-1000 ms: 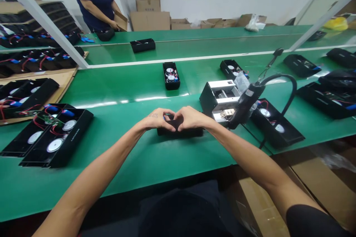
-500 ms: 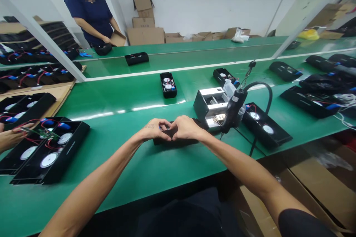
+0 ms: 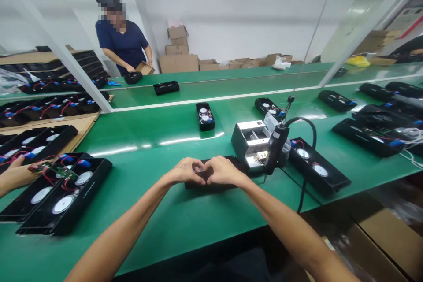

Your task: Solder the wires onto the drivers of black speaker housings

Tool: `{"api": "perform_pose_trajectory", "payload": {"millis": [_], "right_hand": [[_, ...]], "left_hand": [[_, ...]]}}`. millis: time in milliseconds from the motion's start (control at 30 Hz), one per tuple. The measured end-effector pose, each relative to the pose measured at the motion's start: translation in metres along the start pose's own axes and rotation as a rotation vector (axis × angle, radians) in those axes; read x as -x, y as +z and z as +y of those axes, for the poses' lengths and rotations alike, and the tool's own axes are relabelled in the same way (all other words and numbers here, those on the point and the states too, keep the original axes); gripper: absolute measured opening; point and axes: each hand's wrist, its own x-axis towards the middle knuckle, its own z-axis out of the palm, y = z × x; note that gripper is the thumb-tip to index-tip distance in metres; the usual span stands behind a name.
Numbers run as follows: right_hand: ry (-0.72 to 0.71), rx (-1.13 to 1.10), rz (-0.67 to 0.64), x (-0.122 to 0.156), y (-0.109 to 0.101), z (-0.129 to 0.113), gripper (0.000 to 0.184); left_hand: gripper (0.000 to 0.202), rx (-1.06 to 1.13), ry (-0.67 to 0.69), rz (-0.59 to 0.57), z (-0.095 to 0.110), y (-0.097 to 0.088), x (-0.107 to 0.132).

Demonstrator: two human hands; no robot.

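A black speaker case (image 3: 221, 185) lies on the green bench in front of me, largely covered by my hands. My left hand (image 3: 189, 171) is curled over its left part, thumb bent toward the fingertips. From the other side my right hand (image 3: 224, 171) curls in the same way, and the fingertips of both meet over the middle of the case. Whatever sits between the fingers is hidden. Just right of the case stands a black and silver box-shaped device (image 3: 253, 143), with a black electric screwdriver (image 3: 276, 147) hanging from a cord beside it.
Open cases with round speakers (image 3: 62, 205) and red wires stand at left, where another person's hand (image 3: 15, 176) holds a circuit board (image 3: 54, 169). Another case (image 3: 319, 165) lies right of the screwdriver. Across the bench a person (image 3: 124, 46) handles a cardboard piece.
My view has tilted up a little, so the whole scene sits lower. My hands keep nearly the same pose on the case. The other person's hand at left has shifted slightly.
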Motion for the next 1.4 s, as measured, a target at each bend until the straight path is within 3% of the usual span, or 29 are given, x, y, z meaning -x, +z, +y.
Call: {"api": "perform_pose_trajectory", "payload": {"millis": [67,133,233,267,300,333,400,467,533,633,733,800,900,1067,1300,1400], "right_hand": [[-0.027,0.017,0.019,0.007,0.004,-0.005,0.024],[-0.086,0.037,0.138,0.026,0.013,-0.006,0.020],[-0.201,-0.048,0.865,0.063,0.030,0.017,0.033],[-0.149,-0.066,1.151,0.074,0.033,0.032,0.040],[-0.009,-0.073,1.397,0.082,0.034,0.049,0.051],[0.169,-0.082,1.522,0.087,0.031,0.066,0.067],[0.387,-0.158,1.476,0.093,0.022,0.098,0.087],[0.514,-0.270,1.292,0.094,0.012,0.120,0.082],[0.538,-0.390,1.206,0.096,0.009,0.130,0.071],[0.387,-0.561,1.213,0.101,0.018,0.130,0.059],[0.209,-0.818,1.118,0.100,0.031,0.129,0.038],[0.187,-0.882,1.101,0.099,0.031,0.133,0.036],[0.168,-0.933,1.165,0.099,0.012,0.137,0.041],[-0.050,-0.850,1.403,0.092,-0.031,0.125,0.051],[-0.051,-0.886,1.193,0.079,-0.032,0.111,0.043],[-0.091,-1.004,1.085,0.086,-0.025,0.087,0.050]], "left_hand": [[0.054,-0.002,0.002,0.018,0.002,0.001,0.003],[0.057,-0.005,0.006,0.036,0.004,0.005,0.011],[0.053,-0.030,0.056,0.074,-0.001,0.025,0.024],[0.047,-0.091,0.093,0.109,-0.005,0.036,0.028],[0.039,-0.182,0.134,0.170,-0.010,0.047,0.031],[0.032,-0.256,0.159,0.227,-0.014,0.059,0.034],[0.020,-0.365,0.191,0.306,-0.022,0.078,0.042],[0.019,-0.408,0.201,0.327,-0.024,0.089,0.049],[0.025,-0.424,0.207,0.335,-0.022,0.092,0.055],[0.029,-0.434,0.222,0.354,-0.014,0.089,0.060],[0.029,-0.451,0.249,0.373,-0.011,0.088,0.062],[0.029,-0.460,0.266,0.403,-0.011,0.090,0.062],[0.026,-0.481,0.282,0.423,-0.012,0.093,0.063],[0.019,-0.510,0.277,0.424,-0.005,0.099,0.059],[0.026,-0.451,0.214,0.429,0.001,0.105,0.054],[0.029,-0.411,0.153,0.424,0.004,0.105,0.055]]}}
